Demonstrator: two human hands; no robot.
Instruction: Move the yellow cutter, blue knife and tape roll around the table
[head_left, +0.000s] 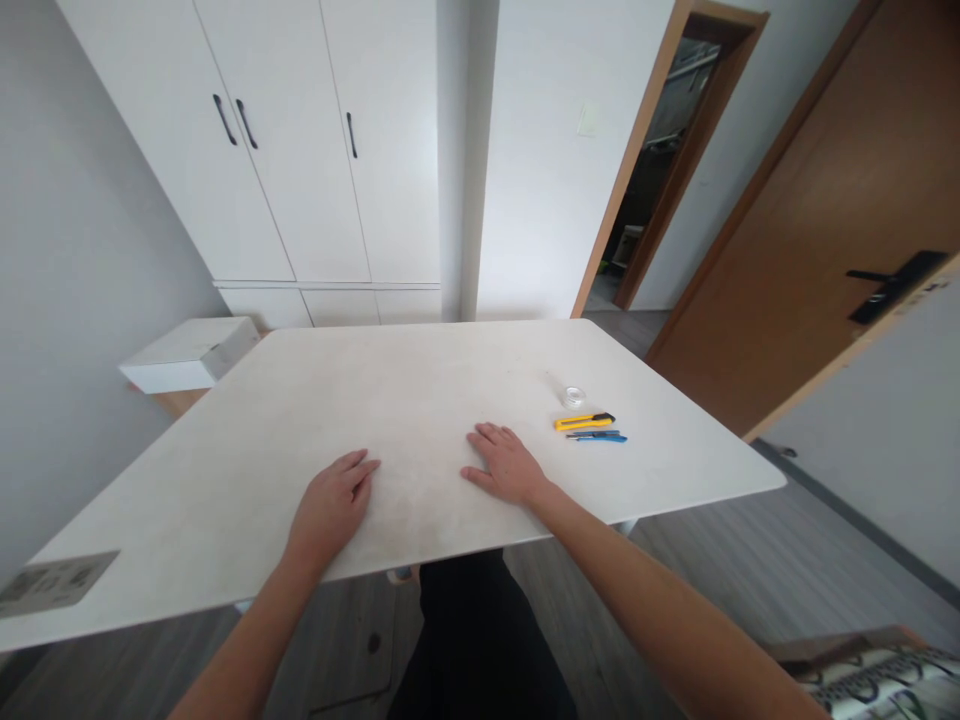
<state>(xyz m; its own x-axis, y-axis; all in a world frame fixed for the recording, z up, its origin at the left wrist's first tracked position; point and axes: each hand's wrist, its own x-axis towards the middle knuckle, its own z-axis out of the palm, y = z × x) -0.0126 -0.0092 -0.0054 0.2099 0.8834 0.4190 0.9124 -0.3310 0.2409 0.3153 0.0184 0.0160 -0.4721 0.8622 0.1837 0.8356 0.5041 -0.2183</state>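
Both hands rest on a white table (420, 390) near its front edge. My left hand (331, 508) lies on its side with the fingers stretched forward and holds nothing. Palm down, my right hand (506, 465) has its thumb and fingers apart, with nothing in it. To the right of that hand lies a yellow utility knife (581, 422) with a black end. Just in front of it, closer to me, is a slim blue tool (600, 437) with a metallic tip, its exact kind too small to tell. Behind the knife sits a small clear roll of tape (574, 397).
A grey printed label (58, 583) is stuck at the table's left front corner. White cabinets (300, 140) stand behind the table, with a white drawer box (191, 352) at the left wall. A brown door (825, 180) is at the right. Patterned fabric (892, 680) shows bottom right.
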